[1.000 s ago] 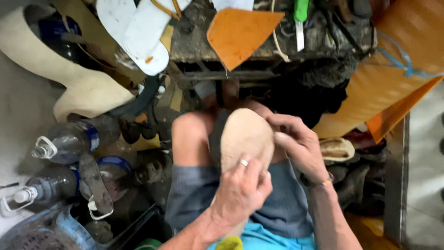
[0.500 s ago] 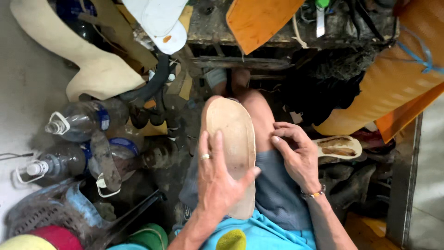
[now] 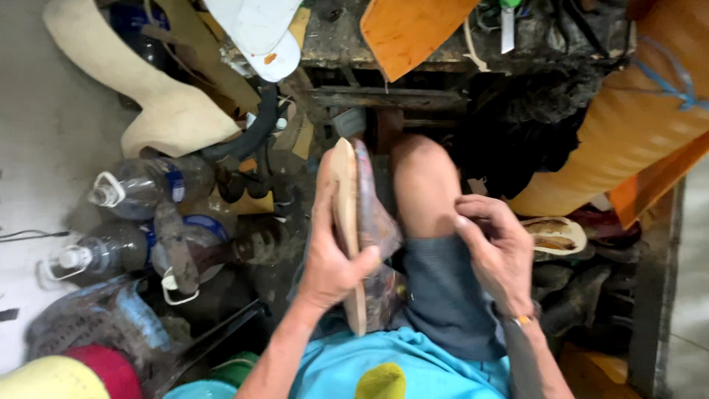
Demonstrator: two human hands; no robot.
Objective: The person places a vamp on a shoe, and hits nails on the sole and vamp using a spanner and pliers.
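Cluttered floor holds blue-labelled bottles (image 3: 148, 185); left hand (image 3: 332, 258) grips tan sole (image 3: 344, 214), right hand (image 3: 498, 255) rests loose.

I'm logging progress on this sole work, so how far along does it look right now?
Done: the flat tan shoe-sole piece is already cut to a foot outline. In hand: the left hand holds it on edge against the lap, in a closed grip, beside a dark stained cloth; the right hand rests on the grey shorts, holding nothing visible. Left: the sole looks bare, with no upper attached.
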